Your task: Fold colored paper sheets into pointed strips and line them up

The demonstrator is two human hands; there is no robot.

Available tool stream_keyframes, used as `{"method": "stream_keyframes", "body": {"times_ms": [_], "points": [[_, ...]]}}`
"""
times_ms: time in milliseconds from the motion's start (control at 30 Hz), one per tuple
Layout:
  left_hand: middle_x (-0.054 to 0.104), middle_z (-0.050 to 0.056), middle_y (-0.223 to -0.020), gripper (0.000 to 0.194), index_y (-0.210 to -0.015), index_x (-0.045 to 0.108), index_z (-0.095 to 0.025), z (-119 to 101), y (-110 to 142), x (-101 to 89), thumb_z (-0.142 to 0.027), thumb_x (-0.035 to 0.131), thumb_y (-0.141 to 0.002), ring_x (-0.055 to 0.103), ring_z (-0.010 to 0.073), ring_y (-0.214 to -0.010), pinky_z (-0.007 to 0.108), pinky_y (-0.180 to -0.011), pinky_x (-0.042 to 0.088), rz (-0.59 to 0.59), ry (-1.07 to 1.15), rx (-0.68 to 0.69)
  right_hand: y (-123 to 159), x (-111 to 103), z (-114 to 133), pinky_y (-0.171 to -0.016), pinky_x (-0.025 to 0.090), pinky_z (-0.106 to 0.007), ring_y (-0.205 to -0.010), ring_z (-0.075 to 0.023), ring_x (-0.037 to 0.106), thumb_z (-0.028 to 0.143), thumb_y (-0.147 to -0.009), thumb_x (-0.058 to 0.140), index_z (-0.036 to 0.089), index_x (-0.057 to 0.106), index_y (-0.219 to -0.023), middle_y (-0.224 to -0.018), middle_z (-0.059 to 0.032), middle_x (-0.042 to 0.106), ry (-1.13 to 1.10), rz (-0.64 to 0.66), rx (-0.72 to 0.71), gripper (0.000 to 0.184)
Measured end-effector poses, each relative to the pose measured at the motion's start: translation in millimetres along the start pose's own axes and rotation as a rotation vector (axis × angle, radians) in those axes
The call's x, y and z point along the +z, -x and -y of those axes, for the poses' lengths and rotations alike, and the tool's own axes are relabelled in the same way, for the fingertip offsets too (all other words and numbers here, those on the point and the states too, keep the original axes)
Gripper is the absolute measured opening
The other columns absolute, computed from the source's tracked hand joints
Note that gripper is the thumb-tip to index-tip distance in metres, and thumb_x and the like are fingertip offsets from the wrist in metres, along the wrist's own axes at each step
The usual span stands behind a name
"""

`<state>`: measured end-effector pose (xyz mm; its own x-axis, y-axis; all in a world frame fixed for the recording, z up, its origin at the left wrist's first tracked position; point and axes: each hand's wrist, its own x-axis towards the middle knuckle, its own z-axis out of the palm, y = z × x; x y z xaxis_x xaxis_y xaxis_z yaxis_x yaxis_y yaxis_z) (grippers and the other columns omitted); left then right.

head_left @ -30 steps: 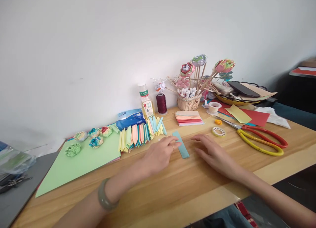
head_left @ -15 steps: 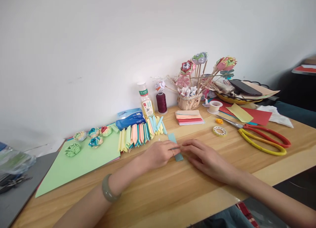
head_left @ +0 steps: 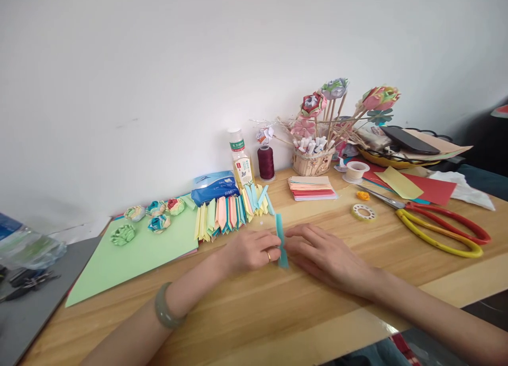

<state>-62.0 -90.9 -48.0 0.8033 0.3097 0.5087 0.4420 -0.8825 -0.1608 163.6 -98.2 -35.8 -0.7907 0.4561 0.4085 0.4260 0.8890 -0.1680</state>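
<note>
A narrow blue paper strip (head_left: pixel 279 226) stands between my hands on the wooden table (head_left: pixel 238 302), its long side running away from me. My left hand (head_left: pixel 254 249), with a ring on one finger, pinches the strip's left side. From the right, my right hand (head_left: pixel 323 255) has its bent fingers closed against the same strip; the fingertips are partly hidden. Just beyond my left hand lies a row of folded paper pieces (head_left: pixel 222 215) in yellow, green, peach, red and blue. A stack of small coloured paper sheets (head_left: pixel 311 189) lies beyond my right hand.
Large red-and-yellow-handled scissors (head_left: pixel 440 226) lie at right, near a tape roll (head_left: pixel 364 212) and a white spool (head_left: pixel 355 172). Folded paper flowers (head_left: pixel 159 223) rest on green sheets (head_left: pixel 130 265) at left. A bottle (head_left: pixel 242 162), maroon thread (head_left: pixel 266 163) and flower basket (head_left: pixel 313 162) line the wall.
The blue strip has turned from lying flatter to a narrower, more upright shape. My left hand has shifted slightly left and down, and the whole view has swung a little.
</note>
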Motion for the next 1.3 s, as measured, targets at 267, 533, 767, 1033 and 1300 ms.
{"method": "stream_keyframes", "body": {"times_ms": [267, 533, 767, 1033, 1300], "points": [[0.069, 0.001, -0.091, 0.033, -0.080, 0.065, -0.017, 7.5, 13.7, 0.7, -0.015, 0.036, -0.096, 0.062, 0.0099, -0.080, 0.021, -0.066, 0.046, 0.057, 0.001, 0.002, -8.8, 5.8, -3.0, -0.072, 0.045, -0.033, -0.084, -0.0200, 0.054, 0.014, -0.095, 0.032, 0.015, 0.060, -0.087, -0.088, -0.0082, 0.064, 0.078, 0.100, -0.145, 0.030], [0.067, 0.003, -0.091, 0.026, -0.084, 0.064, -0.018, -14.7, 23.3, -20.5, -0.018, 0.040, -0.095, 0.059, 0.0123, -0.076, 0.024, -0.065, 0.044, 0.149, -0.133, 0.004, -11.3, 6.2, 0.2, -0.068, 0.044, -0.029, -0.080, -0.0171, 0.054, 0.019, -0.095, 0.035, 0.018, 0.063, -0.090, -0.083, -0.0064, 0.062, -0.062, 0.127, -0.055, 0.029], [0.065, 0.004, -0.081, 0.021, -0.085, 0.063, -0.015, -40.6, 30.5, -24.0, -0.013, 0.043, -0.092, 0.055, 0.0136, -0.071, 0.024, -0.058, 0.040, 0.109, -0.154, -0.058, -12.7, 8.5, 6.1, -0.068, 0.043, -0.031, -0.077, -0.0171, 0.054, 0.022, -0.093, 0.042, 0.018, 0.064, -0.085, -0.084, -0.0056, 0.062, -0.152, 0.142, -0.014, 0.024], [0.063, 0.007, -0.082, 0.026, -0.092, 0.062, -0.011, -48.1, 33.4, -24.0, -0.009, 0.036, -0.092, 0.055, 0.0170, -0.074, 0.027, -0.059, 0.045, 0.129, -0.084, -0.178, -17.0, 9.3, 8.2, -0.068, 0.045, -0.029, -0.079, -0.0172, 0.057, 0.020, -0.088, 0.051, 0.019, 0.065, -0.083, -0.084, -0.0043, 0.062, -0.318, 0.178, 0.200, 0.015], [0.061, 0.008, -0.079, 0.029, -0.091, 0.062, -0.010, -51.6, 32.3, -21.6, -0.008, 0.033, -0.091, 0.054, 0.0161, -0.071, 0.025, -0.057, 0.047, 0.131, -0.087, -0.222, -24.6, 14.1, 26.7, -0.064, 0.042, -0.029, -0.071, -0.0173, 0.053, 0.010, -0.078, 0.050, 0.018, 0.057, -0.069, -0.073, -0.0030, 0.059, -0.227, 0.164, 0.467, 0.014]]}}
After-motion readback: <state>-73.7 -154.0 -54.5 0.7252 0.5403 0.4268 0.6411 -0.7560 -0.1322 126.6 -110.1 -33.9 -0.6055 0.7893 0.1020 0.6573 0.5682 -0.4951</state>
